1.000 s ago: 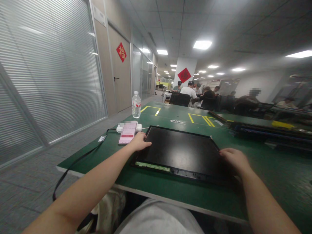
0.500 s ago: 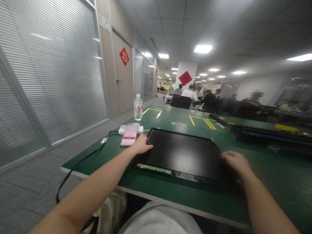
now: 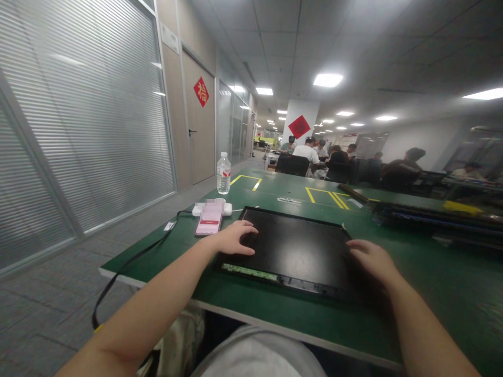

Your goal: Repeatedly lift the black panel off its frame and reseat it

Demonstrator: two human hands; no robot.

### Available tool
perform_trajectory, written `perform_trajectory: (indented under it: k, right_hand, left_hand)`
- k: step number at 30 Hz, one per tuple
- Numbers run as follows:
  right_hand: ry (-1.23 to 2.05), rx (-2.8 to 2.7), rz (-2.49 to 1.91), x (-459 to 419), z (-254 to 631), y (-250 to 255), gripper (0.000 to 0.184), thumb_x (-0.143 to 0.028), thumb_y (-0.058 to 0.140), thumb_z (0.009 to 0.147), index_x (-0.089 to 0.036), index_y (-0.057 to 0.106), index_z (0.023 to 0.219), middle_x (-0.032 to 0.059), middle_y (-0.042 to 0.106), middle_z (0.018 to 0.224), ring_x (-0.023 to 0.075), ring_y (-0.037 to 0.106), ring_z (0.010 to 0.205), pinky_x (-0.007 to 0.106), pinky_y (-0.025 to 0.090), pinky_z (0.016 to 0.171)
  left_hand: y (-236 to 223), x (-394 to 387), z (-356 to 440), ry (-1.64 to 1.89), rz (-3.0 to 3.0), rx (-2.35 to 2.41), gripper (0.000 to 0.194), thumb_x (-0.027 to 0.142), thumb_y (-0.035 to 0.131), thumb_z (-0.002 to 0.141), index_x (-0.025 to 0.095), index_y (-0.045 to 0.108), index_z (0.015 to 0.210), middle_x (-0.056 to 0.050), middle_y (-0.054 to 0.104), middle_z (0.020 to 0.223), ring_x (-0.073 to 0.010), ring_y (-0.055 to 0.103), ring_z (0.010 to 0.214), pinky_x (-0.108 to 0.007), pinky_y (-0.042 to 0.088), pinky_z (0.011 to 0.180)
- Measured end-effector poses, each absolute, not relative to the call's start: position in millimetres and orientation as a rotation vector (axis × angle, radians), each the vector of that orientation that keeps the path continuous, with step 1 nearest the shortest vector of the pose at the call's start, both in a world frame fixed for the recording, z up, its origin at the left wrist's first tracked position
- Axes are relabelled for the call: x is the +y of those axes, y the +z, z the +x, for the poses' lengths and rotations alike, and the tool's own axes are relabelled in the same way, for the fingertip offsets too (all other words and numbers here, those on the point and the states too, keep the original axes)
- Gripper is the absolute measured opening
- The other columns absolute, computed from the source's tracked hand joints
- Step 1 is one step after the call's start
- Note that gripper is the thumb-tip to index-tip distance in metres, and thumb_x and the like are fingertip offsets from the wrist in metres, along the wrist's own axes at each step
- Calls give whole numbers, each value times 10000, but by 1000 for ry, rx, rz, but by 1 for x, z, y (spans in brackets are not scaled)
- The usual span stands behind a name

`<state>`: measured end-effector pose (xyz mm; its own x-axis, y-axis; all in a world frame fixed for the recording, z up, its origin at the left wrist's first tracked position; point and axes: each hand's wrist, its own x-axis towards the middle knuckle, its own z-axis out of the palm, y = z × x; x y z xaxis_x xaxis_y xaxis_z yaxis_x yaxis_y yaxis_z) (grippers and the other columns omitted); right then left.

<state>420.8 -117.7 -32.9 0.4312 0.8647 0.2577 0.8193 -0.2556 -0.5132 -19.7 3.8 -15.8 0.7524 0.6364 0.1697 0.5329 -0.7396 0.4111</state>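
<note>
A flat black screen (image 3: 291, 241) lies face up on the green bench (image 3: 314, 324), close to the near edge, right in front of the person. It looks all the way down on the bench top. A thin green strip (image 3: 249, 272) shows bare along the screen's near side, with no cover on it.

The left hand (image 3: 234, 238) is over the screen's left side. Its fingers are spread wide and not closed around anything. The right hand (image 3: 371, 257) is at the screen's right side, with its fingers a bit bent. I cannot tell if they pinch the rim or just rest there.

So the laying down seems done, and the screen sits nearly straight with the near edge. I cannot tell how much is left to do with it.

By the bench's left edge are a phone (image 3: 209, 222) and, farther back, a water bottle (image 3: 223, 175). A dark pile of parts (image 3: 416, 217) lies toward the far right corner.
</note>
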Motion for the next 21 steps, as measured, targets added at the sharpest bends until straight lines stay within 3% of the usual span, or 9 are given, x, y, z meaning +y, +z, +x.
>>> perform_trajectory:
  k: [5,8,21]
  right_hand:
    - [162,-1553,-2023,-114,424,-43,440,-283,570,768,-249,747,1170,41,688,1272,262,626,1176,357,453,1020]
    - [191,-1578,-2082,-113,426,-46,468,-276,577,781,-250,728,1223,40,678,1287,263,613,1206,357,450,1035]
    - [228,-1642,-2125,-110,431,-49,392,-240,583,773,-234,780,1113,45,667,1296,267,608,1221,358,441,1061]
  left_hand:
    - [-11,3,-25,341,2617,827,713,462,819,678,256,605,1325,-120,487,1470,-333,435,1371,-427,343,1128]
    - [-9,4,-27,284,2628,787,745,477,824,670,270,589,1346,-112,478,1487,-326,434,1377,-420,340,1125]
    - [-7,10,-34,254,2590,594,860,399,877,591,263,559,1379,-104,437,1535,-321,412,1409,-406,311,1163]
